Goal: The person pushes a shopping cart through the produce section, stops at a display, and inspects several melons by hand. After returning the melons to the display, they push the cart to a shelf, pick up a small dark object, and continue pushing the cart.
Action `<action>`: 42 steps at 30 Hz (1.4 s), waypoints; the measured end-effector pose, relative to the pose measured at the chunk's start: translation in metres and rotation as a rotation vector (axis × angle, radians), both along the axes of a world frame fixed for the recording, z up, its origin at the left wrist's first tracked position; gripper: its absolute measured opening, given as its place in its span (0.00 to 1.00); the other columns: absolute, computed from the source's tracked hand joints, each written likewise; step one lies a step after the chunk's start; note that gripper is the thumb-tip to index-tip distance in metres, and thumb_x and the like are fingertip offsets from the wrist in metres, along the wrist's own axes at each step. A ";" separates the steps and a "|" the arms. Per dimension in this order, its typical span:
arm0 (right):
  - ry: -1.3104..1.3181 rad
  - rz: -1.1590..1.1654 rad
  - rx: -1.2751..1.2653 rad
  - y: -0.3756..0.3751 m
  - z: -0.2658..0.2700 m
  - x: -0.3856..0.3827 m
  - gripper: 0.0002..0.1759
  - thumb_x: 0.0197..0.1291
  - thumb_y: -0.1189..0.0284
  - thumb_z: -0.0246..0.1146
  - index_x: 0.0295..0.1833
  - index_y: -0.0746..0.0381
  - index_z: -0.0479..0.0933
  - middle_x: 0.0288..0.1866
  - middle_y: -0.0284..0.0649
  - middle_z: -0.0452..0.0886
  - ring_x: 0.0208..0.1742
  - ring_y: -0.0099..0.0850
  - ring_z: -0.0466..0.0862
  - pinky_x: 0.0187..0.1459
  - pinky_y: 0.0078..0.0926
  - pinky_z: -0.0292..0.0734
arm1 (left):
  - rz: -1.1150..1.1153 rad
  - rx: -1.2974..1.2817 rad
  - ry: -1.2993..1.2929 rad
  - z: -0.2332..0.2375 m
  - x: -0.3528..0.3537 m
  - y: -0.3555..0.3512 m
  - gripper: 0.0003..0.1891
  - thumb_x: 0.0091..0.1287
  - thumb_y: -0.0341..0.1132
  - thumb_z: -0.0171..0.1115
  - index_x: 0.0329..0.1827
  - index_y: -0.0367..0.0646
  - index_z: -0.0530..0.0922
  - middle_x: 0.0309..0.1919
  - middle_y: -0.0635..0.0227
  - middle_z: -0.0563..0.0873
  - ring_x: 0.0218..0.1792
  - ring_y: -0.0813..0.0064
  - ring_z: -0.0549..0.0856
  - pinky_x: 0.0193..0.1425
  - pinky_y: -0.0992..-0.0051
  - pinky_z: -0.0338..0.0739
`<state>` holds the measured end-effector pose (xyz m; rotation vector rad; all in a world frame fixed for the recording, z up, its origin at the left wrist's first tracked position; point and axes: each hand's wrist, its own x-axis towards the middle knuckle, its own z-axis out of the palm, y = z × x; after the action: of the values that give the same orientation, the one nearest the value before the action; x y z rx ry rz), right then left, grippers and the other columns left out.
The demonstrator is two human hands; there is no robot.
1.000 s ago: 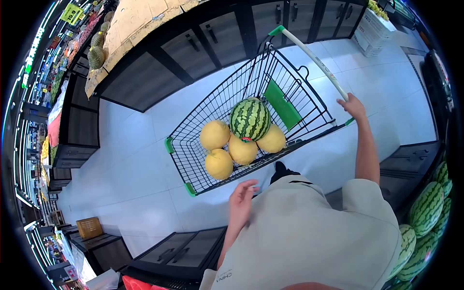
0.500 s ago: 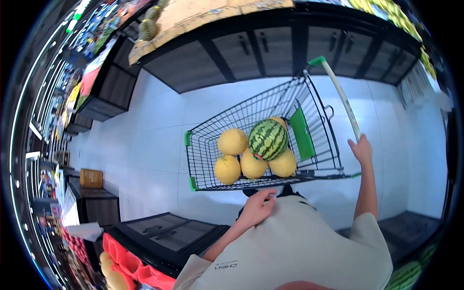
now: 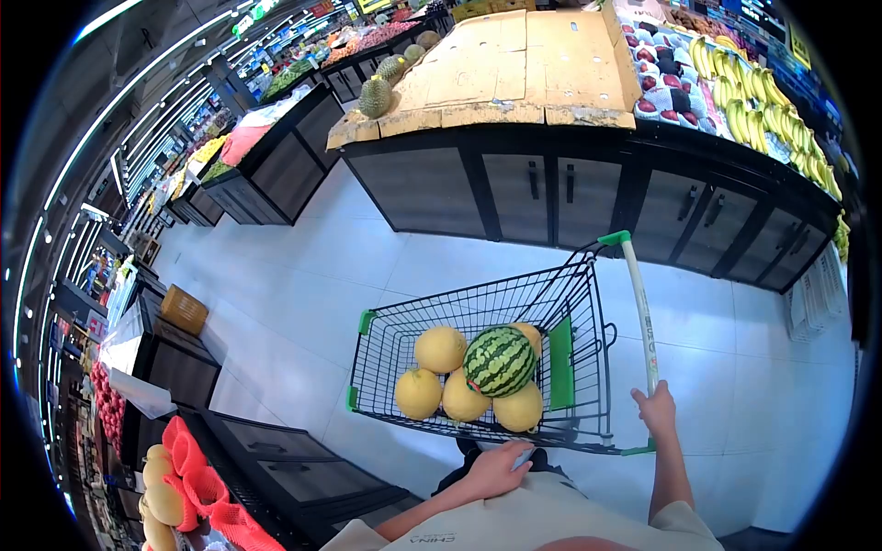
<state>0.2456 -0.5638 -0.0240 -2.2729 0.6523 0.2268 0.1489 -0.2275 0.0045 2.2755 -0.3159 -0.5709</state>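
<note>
A black wire shopping cart [image 3: 478, 289] with green corners stands in front of me. In it, a striped watermelon [image 3: 501, 361] rests on several large round yellow fruits [image 3: 440, 349]. My right hand [image 3: 655, 410] is closed around the near end of the pale cart handle [image 3: 638, 303]. My left hand [image 3: 496, 470] is by my waist, just below the cart's near side, its fingers curled. A small greyish-blue edge shows at those fingers, too little to name.
Beyond the cart stands a dark cabinet [image 3: 524, 197] topped with cardboard, durians [image 3: 376, 96], boxed fruit and bananas [image 3: 753, 96]. Near left, a stand holds yellow fruits and red foam nets [image 3: 207, 487]. A brown box [image 3: 184, 310] sits on another stand. Pale tiles [image 3: 303, 266] surround the cart.
My view has tilted up, so the cart and fruit appear lower and more of the display tops shows. The right hand stays on the handle; the left stays at my waist.
</note>
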 end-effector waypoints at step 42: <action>-0.030 0.169 0.747 -0.030 -0.081 0.028 0.13 0.71 0.69 0.57 0.49 0.65 0.62 0.33 0.45 0.78 0.22 0.31 0.80 0.24 0.31 0.81 | 0.425 -0.063 -0.413 -0.031 -0.041 -0.272 0.26 0.65 0.39 0.64 0.66 0.43 0.71 0.67 0.54 0.74 0.57 0.49 0.81 0.57 0.61 0.79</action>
<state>0.2733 -0.5937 -0.1049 -1.6006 0.2828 0.4356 0.1081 -0.4991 -0.0270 2.2929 -0.0389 0.1272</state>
